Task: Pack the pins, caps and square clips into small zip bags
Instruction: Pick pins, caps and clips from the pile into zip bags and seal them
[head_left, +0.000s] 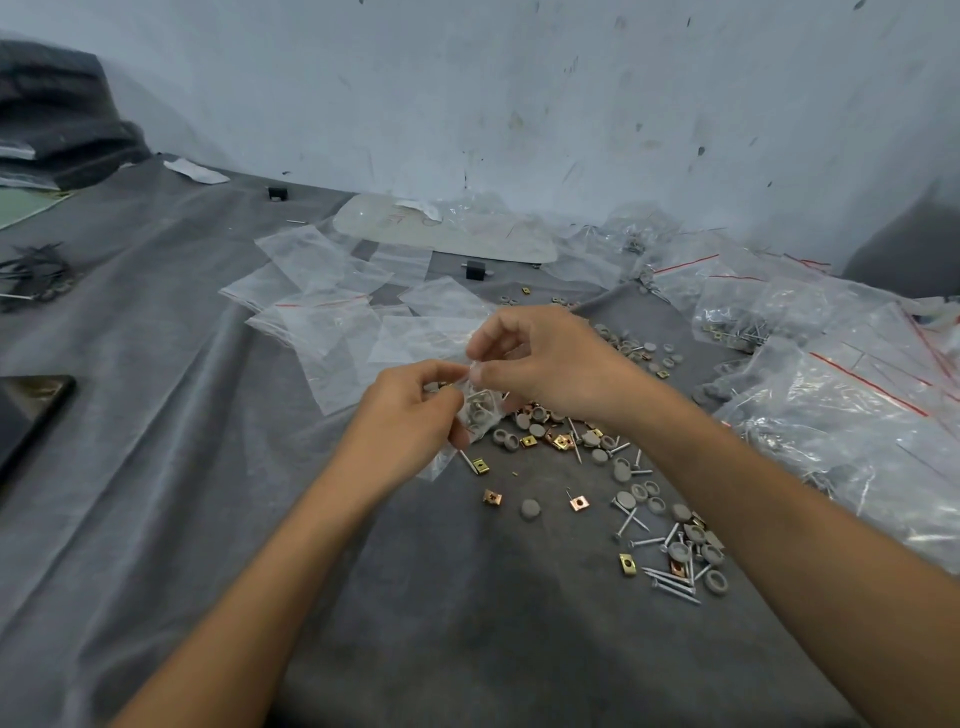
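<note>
Both hands hold one small clear zip bag (480, 410) above the grey cloth. My left hand (410, 410) grips its left side and my right hand (540, 364) pinches its top edge. Grey caps and a pin show through the plastic. Loose grey caps (626, 500), silver pins (670, 584) and brass square clips (561, 442) lie scattered on the cloth below and to the right of my hands. Empty zip bags (322, 312) lie spread behind my hands.
A heap of filled zip bags (831, 395) with red seal lines covers the right side. A dark flat slab (31, 410) sits at the left edge, black ties (36, 270) at far left, a small black block (474, 270) behind, and the wall (519, 104) at the back.
</note>
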